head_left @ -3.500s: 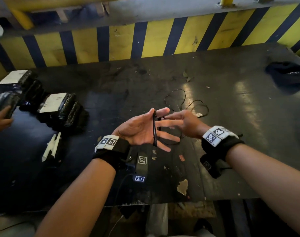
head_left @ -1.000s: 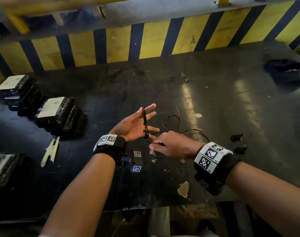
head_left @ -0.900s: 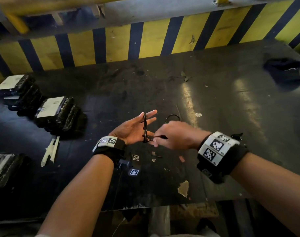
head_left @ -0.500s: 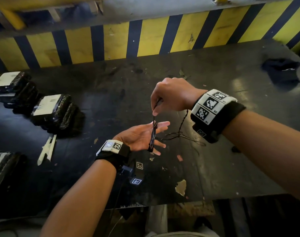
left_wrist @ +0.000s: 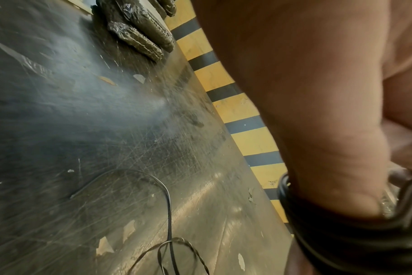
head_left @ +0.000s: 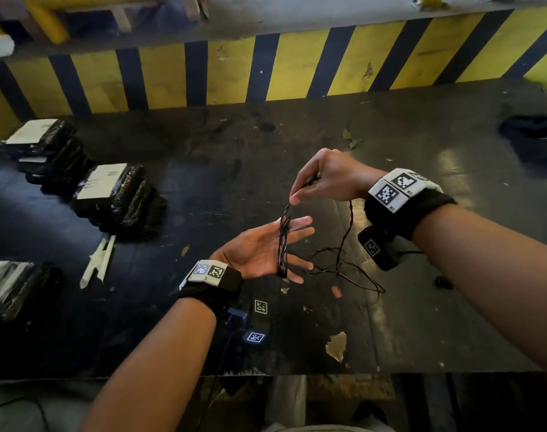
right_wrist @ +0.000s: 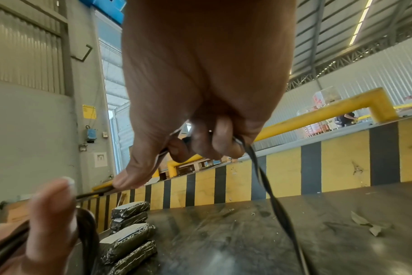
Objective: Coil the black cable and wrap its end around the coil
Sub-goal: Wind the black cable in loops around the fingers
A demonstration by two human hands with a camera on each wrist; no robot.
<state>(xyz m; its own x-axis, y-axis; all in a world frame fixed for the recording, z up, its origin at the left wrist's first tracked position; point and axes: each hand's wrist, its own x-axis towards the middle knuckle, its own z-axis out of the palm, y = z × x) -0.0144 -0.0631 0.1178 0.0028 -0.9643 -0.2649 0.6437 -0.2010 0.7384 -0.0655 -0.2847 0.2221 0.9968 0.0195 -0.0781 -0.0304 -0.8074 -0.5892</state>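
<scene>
My left hand point(head_left: 261, 251) lies palm up above the table with its fingers straight. The black cable's coil point(head_left: 282, 244) is looped round those fingers. My right hand point(head_left: 298, 196) hovers just above the left fingertips and pinches the cable between thumb and forefinger. From that fist the loose cable point(head_left: 348, 227) hangs down to slack loops point(head_left: 344, 271) on the table. In the right wrist view my right hand point(right_wrist: 139, 173) pinches the strand leading to the coil point(right_wrist: 87, 234). The left wrist view shows the coil point(left_wrist: 341, 240) and loose cable point(left_wrist: 168, 204).
Several black wrapped bundles with white labels point(head_left: 110, 194) sit at the left, with white strips point(head_left: 97, 260) beside them. A dark cloth point(head_left: 534, 141) lies far right. A yellow-and-black striped wall point(head_left: 266, 67) closes the back. The table's front edge point(head_left: 297, 374) is near.
My right hand rose from beside the left palm to above the left fingertips, drawing the cable up with it. In the last half second both hands barely moved.
</scene>
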